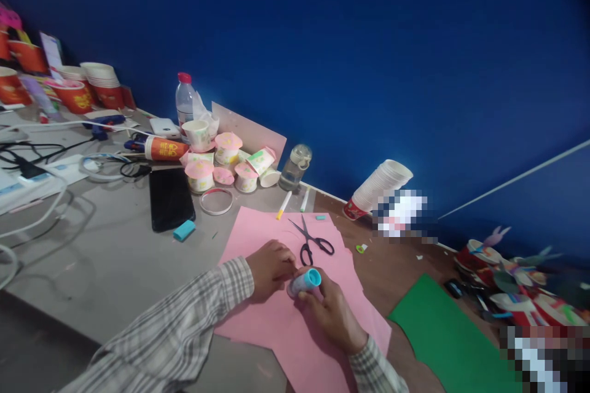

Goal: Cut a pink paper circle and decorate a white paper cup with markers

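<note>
Over my remote link, I judge the step in hand to be gluing: the right hand [329, 304] grips a cylindrical glue stick [304, 283], tilted, cyan plastic end up, over the middle of smooth pink paper [318, 356]. Beside it, the left hand [271, 270] has bent fingers; whether they pinch anything, I cannot tell. Black-handled scissors [310, 238] lie splayed near the paper's far edge. The next move calls for steady pressure.

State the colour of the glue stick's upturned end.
The glue stick's upturned end is light blue, shown in the head view.
</note>
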A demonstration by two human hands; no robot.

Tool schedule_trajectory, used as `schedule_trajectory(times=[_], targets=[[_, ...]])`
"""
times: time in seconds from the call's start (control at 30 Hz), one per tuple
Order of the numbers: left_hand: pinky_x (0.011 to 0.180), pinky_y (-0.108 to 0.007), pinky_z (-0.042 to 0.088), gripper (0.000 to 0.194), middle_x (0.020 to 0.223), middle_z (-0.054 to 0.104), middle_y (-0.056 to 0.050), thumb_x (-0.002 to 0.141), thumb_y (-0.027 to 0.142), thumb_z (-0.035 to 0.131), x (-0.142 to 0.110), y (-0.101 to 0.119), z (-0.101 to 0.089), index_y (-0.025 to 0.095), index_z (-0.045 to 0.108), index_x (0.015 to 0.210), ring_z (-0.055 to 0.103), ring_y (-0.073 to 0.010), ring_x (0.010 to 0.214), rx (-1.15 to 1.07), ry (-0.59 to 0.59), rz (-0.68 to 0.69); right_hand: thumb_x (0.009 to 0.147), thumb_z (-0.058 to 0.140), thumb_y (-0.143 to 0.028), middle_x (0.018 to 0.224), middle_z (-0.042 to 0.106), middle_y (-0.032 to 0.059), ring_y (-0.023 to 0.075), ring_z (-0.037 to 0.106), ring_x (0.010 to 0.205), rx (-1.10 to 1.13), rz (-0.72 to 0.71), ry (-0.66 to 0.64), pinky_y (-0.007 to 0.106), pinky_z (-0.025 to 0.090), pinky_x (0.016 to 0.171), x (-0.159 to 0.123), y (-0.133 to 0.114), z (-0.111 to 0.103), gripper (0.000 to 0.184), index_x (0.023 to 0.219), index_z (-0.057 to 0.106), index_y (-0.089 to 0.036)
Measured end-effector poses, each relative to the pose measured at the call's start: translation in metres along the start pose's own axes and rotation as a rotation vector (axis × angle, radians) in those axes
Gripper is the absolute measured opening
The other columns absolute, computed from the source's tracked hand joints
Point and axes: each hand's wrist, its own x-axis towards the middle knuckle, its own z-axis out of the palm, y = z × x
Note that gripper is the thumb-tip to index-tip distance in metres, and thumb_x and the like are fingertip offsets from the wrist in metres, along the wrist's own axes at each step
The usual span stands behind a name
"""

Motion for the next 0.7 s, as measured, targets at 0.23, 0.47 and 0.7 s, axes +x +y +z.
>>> schedule_trajectory(times=[0.23, 0.47, 0.7], targets=[[0.088, -0.038, 0.034, 0.04, 0.097, 0.058, 0.003, 0.061, 0.01, 0.065, -0.002, -0.002, -0.001, 0.032, 0.057, 0.094, 0.046, -0.0222, 0.093, 0.016, -0.01, 0.031, 0.071, 0.06, -0.009, 0.073, 0.069, 0.0016, 0.0231, 0.064, 0.067, 0.115, 0.083, -0.133, 0.03, 0.052, 0.065, -0.004, -0.005, -0.023, 0.016, 0.079, 0.066, -0.022], [0.088, -0.039, 0.034, 0.04, 0.098, 0.057, 0.001, 0.063, 0.014, 0.065, -0.002, -0.001, -0.001, 0.032, 0.057, 0.098, 0.047, -0.0229, 0.094, 0.044, -0.024, 0.036, 0.067, 0.063, -0.016, 0.085, 0.071, 0.0057, 0.0265, 0.065, 0.077, 0.128, 0.025, 0.231, 0.032, 0.053, 0.069, 0.001, 0.012, -0.026, 0.023, 0.089, 0.064, -0.022], [0.088, -0.037, 0.034, 0.038, 0.095, 0.06, 0.003, 0.067, 0.015, 0.065, 0.0, -0.002, 0.0, 0.035, 0.058, 0.099, 0.048, -0.0213, 0.093, -0.002, 0.006, 0.024, 0.07, 0.057, -0.009, 0.074, 0.071, 0.0016, 0.0247, 0.065, 0.069, -0.066, -0.006, 0.093, 0.029, 0.052, 0.062, 0.004, 0.012, -0.012, 0.024, 0.087, 0.063, -0.023]])
